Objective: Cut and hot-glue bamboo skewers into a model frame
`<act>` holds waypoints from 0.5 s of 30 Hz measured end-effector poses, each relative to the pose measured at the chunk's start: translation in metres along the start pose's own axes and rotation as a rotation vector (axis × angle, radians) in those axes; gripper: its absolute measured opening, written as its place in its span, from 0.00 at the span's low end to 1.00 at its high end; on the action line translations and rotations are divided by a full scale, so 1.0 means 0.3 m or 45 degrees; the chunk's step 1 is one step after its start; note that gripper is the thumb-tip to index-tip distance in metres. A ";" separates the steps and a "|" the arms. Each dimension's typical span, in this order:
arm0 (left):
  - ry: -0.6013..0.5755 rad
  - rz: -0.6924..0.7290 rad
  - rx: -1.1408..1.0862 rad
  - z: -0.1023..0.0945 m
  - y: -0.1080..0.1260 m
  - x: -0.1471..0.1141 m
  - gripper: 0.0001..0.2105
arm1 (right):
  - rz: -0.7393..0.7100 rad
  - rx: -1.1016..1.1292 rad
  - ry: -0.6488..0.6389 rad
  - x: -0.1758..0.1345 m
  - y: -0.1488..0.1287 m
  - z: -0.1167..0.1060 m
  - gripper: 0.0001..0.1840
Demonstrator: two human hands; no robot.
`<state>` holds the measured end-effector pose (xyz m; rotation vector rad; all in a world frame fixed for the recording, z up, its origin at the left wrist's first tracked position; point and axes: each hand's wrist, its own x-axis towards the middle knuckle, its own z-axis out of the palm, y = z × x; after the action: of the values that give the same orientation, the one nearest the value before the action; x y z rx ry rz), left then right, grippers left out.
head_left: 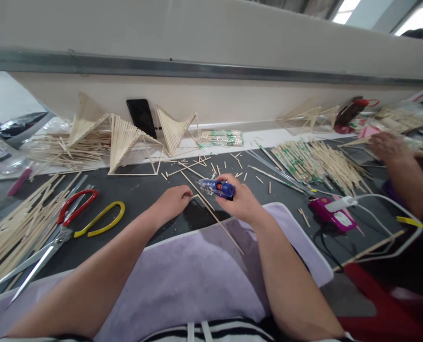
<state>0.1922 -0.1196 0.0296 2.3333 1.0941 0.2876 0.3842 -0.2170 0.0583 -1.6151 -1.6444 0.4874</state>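
Observation:
My right hand (pixel 241 199) is wrapped round a blue hot glue gun (pixel 227 189), whose front end points left toward my other hand. My left hand (pixel 173 202) has its fingertips pinched on a short piece of wooden stick (pixel 196 196), just left of the glue gun. Beneath both hands, a long thin wooden stick (pixel 229 232) slants from the dark table onto the lavender cloth (pixel 197 275). Short cut sticks (pixel 218 168) lie scattered just beyond my hands.
Big scissors (pixel 63 232) lie opened at left beside loose sticks (pixel 22 223). Stick frames (pixel 126 142) and a black phone (pixel 142 116) stand along the wall. At right are wrapped chopsticks (pixel 296 161), a magenta power adapter (pixel 332 216) with cables, and another person's hand (pixel 389 147).

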 end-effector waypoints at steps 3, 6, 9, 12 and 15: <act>-0.001 0.038 -0.123 0.001 -0.001 0.003 0.11 | 0.016 -0.030 -0.085 -0.004 -0.003 -0.007 0.19; -0.011 0.036 -0.169 -0.003 -0.004 0.008 0.12 | 0.012 -0.016 -0.141 -0.006 -0.004 -0.019 0.19; -0.027 0.008 -0.113 -0.011 -0.007 0.014 0.13 | -0.021 -0.009 -0.181 -0.005 -0.002 -0.033 0.19; -0.027 -0.031 -0.069 -0.015 -0.004 0.015 0.14 | -0.031 -0.025 -0.218 -0.004 0.003 -0.040 0.20; -0.034 -0.076 -0.078 -0.014 0.005 0.010 0.15 | -0.001 -0.054 -0.263 -0.003 0.008 -0.038 0.22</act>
<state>0.1933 -0.1165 0.0338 2.2400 1.1245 0.2630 0.3943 -0.2203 0.0635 -1.6394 -1.8175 0.6410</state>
